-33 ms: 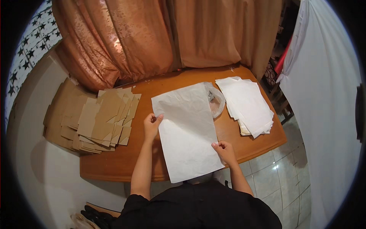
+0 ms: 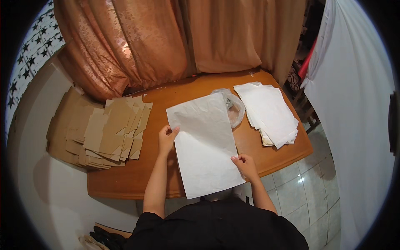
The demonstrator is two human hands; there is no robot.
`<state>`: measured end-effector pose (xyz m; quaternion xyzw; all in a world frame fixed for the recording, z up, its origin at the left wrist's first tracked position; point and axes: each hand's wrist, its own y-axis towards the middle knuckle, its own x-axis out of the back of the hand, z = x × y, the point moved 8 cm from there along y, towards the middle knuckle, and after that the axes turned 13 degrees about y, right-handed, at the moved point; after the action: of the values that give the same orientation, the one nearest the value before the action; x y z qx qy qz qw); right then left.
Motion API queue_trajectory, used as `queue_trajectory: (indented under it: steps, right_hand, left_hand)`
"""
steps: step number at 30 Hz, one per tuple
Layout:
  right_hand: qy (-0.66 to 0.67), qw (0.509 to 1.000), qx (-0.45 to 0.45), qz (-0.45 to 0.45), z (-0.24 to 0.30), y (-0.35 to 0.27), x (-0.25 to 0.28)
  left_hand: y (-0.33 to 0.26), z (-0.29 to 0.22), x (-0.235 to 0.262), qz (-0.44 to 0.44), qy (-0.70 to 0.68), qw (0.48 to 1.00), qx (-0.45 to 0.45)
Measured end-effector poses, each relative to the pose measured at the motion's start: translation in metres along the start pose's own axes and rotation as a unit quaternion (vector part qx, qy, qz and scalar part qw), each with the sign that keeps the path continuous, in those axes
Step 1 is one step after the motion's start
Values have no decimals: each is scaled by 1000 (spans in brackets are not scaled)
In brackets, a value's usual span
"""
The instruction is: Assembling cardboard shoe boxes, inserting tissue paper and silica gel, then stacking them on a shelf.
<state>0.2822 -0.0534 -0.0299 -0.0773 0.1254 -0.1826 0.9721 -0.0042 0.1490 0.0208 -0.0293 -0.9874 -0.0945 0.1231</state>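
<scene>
A large white sheet of paper [image 2: 204, 143] lies lengthwise over the middle of the brown wooden table [image 2: 183, 92], its near end hanging past the front edge. My left hand [image 2: 167, 139] pinches the sheet's left edge about halfway up. My right hand [image 2: 246, 164] grips its right edge nearer to me. The sheet partly covers a clear plastic bag [image 2: 234, 110] behind it.
A pile of white sheets [image 2: 268, 113] sits at the table's right end. Several brown paper pieces [image 2: 112, 131] are stacked at the left end, spilling onto a white surface. Orange curtains [image 2: 166, 37] hang behind. A white cloth [image 2: 354, 104] hangs at the right above the tiled floor [image 2: 300, 196].
</scene>
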Motion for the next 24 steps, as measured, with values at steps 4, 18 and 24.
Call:
queue_trajectory:
  steps: [4,18,24]
  right_hand:
    - [-124,989,41,-72,-15,-10,18]
    - [-459,867,134,-142,15,-9,-1]
    - [-480,855,132,-148,21,2,-5]
  left_hand:
    - [-9,14,-8,-29,365,930,-29]
    - [-27,-34,-78,98,419,841,-329]
    - [-85,-15,-157,394,417,666,-476]
